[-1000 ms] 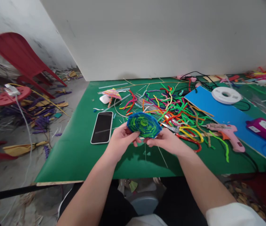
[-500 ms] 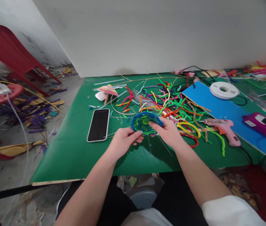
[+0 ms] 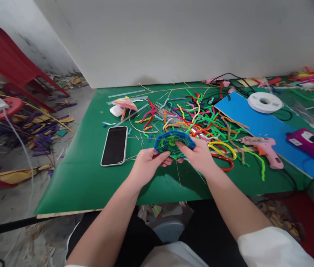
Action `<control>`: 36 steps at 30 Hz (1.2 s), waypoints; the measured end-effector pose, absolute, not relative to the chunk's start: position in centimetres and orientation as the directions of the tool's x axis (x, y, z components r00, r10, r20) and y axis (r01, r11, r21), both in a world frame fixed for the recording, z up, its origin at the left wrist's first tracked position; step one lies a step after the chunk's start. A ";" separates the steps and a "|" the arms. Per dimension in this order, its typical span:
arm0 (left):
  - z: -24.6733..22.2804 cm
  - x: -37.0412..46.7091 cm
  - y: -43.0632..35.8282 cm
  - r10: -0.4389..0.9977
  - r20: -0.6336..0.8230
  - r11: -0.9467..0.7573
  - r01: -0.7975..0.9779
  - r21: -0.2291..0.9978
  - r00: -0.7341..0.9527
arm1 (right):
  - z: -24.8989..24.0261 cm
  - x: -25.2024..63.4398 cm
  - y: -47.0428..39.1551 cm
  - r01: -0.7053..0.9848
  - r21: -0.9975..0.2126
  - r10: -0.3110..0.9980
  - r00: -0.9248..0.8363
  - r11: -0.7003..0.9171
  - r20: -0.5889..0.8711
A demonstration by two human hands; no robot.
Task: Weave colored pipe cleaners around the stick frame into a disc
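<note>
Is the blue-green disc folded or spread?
Spread: the disc shows its broad ringed face, no fold visible, between the left hand and right hand.

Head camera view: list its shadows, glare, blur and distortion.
Head view, dim shadow on the green tabletop below the blue-green disc; head view, pale sheen on the tabletop's left side; head view, red plastic chair stretched and soft at the left edge; head view, dark, blurred top right corner.

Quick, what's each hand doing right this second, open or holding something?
Left hand: closed, holding the blue-and-green disc by its near left edge.
Right hand: closed on the disc's right side, thumb on top.
</note>
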State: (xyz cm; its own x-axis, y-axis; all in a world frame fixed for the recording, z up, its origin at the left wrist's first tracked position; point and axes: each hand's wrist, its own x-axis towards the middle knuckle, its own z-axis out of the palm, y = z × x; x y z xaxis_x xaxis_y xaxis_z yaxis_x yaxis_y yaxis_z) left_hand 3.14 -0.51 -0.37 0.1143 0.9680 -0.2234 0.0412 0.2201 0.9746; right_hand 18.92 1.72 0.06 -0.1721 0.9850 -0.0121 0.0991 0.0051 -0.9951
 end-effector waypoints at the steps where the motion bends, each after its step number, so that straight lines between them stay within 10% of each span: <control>1: -0.4 3.2 -0.5 0.968 -0.223 0.221 0.032 0.975 0.117 | 0.1 18.9 1.8 0.106 -0.994 0.986 -0.168 0.006 -0.012; 30: -1.0 3.2 0.1 0.951 -0.282 0.285 -0.008 0.958 0.125 | 0.0 17.8 1.1 0.168 -0.982 0.992 -0.073 -0.085 -0.098; 36: 1.1 2.3 -1.4 0.966 0.203 -0.088 0.528 0.844 -0.163 | -0.6 18.0 2.1 0.022 -0.998 0.983 0.177 -0.061 -0.056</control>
State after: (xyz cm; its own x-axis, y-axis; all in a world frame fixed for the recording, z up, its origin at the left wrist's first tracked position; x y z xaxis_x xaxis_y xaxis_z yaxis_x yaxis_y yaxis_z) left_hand 2.26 -1.43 1.14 -0.1629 0.9656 0.2028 0.5284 -0.0882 0.8444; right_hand 18.00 2.11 -0.64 0.1769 0.9826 -0.0558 0.0222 -0.0607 -0.9979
